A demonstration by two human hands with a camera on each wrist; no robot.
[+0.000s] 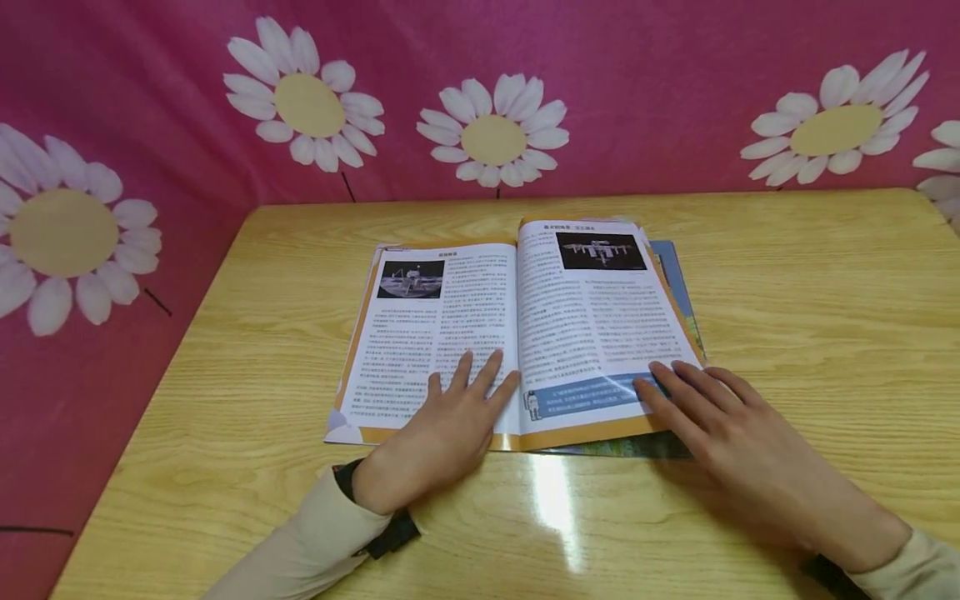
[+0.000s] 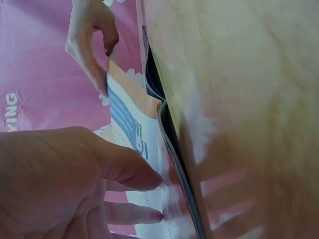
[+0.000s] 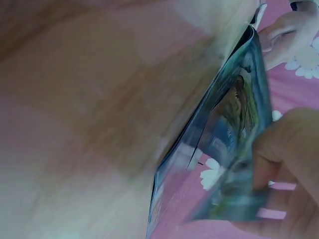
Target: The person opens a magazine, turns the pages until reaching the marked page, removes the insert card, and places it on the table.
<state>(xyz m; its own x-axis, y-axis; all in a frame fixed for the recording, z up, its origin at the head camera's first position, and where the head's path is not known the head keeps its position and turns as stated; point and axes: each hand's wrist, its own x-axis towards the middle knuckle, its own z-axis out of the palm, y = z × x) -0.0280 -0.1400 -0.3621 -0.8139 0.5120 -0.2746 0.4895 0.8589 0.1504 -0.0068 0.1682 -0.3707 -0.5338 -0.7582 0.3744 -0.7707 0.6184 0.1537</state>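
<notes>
A magazine (image 1: 555, 333) lies open on the table, with orange-edged pages of print and a dark photo at the top of each. My left hand (image 1: 450, 417) rests with spread, fairly straight fingers on the lower part of the left page (image 1: 405, 350). At the lower right corner of the right page (image 1: 615, 333), my right hand (image 1: 742, 442) pinches the sheet between thumb and fingers. That page is raised off those beneath; its colourful, slightly blurred underside (image 3: 234, 174) shows in the right wrist view. Below it, part of a blue-green page (image 1: 675, 275) sticks out on the right.
The wooden table (image 1: 247, 317) extends around the magazine, with a bright glare patch in front. A pink cloth (image 1: 600, 50) with large white daisies hangs behind the table and along its left side. Dark bands (image 1: 393, 537) circle the wrists by the light sleeves (image 1: 300, 533).
</notes>
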